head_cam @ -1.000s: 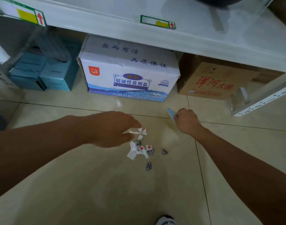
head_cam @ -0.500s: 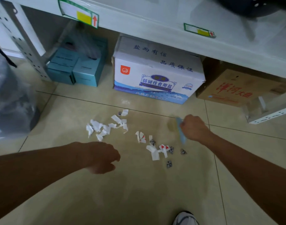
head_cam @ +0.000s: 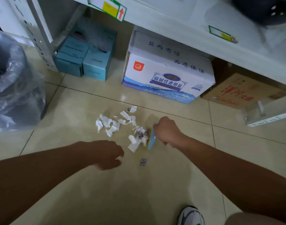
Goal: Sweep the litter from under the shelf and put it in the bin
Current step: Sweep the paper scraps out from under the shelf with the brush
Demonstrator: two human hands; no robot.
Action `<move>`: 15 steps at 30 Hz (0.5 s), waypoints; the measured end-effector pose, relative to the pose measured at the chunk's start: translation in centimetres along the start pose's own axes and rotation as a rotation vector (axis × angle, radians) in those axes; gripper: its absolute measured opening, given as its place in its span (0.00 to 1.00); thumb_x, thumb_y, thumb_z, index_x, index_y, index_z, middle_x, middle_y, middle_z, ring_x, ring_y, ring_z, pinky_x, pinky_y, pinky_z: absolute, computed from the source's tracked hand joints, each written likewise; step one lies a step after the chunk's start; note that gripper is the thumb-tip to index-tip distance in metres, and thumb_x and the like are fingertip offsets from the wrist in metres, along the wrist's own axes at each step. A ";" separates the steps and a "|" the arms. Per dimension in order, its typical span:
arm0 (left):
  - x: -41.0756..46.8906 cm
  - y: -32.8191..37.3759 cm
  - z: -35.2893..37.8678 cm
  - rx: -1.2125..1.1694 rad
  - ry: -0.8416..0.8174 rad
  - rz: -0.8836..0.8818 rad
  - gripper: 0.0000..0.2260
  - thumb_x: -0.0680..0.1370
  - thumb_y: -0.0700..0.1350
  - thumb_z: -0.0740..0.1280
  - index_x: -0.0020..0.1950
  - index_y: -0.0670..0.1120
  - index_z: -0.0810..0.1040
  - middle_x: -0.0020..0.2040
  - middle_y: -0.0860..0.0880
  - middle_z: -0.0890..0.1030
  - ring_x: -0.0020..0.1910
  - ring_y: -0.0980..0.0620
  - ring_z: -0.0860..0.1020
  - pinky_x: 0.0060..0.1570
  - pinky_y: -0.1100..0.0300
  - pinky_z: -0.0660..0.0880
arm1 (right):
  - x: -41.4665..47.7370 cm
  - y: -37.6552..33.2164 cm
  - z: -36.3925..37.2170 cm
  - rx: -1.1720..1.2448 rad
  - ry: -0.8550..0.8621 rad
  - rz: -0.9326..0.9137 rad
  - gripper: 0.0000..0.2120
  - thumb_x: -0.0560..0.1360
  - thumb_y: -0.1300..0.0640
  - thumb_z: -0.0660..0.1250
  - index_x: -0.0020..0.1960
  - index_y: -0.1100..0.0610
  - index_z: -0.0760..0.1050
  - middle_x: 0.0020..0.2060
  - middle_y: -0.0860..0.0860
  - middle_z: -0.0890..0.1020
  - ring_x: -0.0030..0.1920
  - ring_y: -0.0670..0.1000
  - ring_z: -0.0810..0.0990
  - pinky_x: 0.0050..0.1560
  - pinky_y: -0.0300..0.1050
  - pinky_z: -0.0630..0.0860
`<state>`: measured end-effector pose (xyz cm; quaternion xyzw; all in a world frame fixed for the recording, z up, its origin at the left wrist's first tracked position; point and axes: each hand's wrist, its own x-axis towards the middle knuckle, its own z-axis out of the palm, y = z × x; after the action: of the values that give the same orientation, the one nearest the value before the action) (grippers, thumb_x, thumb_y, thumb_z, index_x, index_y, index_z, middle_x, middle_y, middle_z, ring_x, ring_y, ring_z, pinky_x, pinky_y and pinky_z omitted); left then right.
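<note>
The right hand point(head_cam: 167, 131) had its grip closed on a small light-blue flat scraper point(head_cam: 151, 139), its edge set upright on the beige tiled floor point(head_cam: 106, 192) against the near heap of torn white paper and dark wrapper scraps point(head_cam: 116, 125), likely to push them together. The left hand point(head_cam: 109, 155) hovered nearby, fingers loosely curled, holding nothing. One dark scrap point(head_cam: 143, 161) lay apart. The bin lined with clear plastic point(head_cam: 12, 82) stood well left. A white printed carton point(head_cam: 168, 69), blue boxes point(head_cam: 85, 57) and a brown carton point(head_cam: 242, 90) filled the space under the white metal shelf point(head_cam: 179, 23).
</note>
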<state>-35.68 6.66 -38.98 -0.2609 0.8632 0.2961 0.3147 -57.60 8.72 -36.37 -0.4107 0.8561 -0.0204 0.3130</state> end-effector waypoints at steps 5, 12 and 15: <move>-0.6 -0.7 0.2 -0.021 0.012 0.018 0.21 0.83 0.55 0.55 0.75 0.53 0.68 0.72 0.48 0.72 0.70 0.46 0.72 0.67 0.52 0.70 | -0.5 1.1 -1.2 -0.010 0.068 0.086 0.12 0.74 0.59 0.59 0.35 0.63 0.74 0.24 0.57 0.75 0.16 0.55 0.75 0.24 0.37 0.69; -0.3 -1.9 0.2 -0.023 0.018 -0.003 0.19 0.83 0.55 0.56 0.71 0.50 0.72 0.69 0.47 0.75 0.67 0.47 0.74 0.64 0.53 0.72 | -5.7 1.3 3.4 0.031 -0.131 0.183 0.13 0.79 0.61 0.57 0.35 0.58 0.66 0.30 0.54 0.73 0.25 0.54 0.76 0.29 0.44 0.78; -0.5 -1.9 0.4 -0.017 0.010 -0.013 0.20 0.83 0.54 0.56 0.73 0.51 0.71 0.70 0.48 0.74 0.68 0.47 0.73 0.65 0.54 0.71 | -4.4 -2.1 5.4 0.197 -0.088 0.184 0.12 0.78 0.63 0.60 0.36 0.60 0.67 0.30 0.55 0.75 0.22 0.54 0.75 0.22 0.40 0.70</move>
<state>-34.01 5.74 -39.55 -0.2705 0.8605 0.3001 0.3102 -51.10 11.73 -37.84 -0.2984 0.8694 -0.0573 0.3895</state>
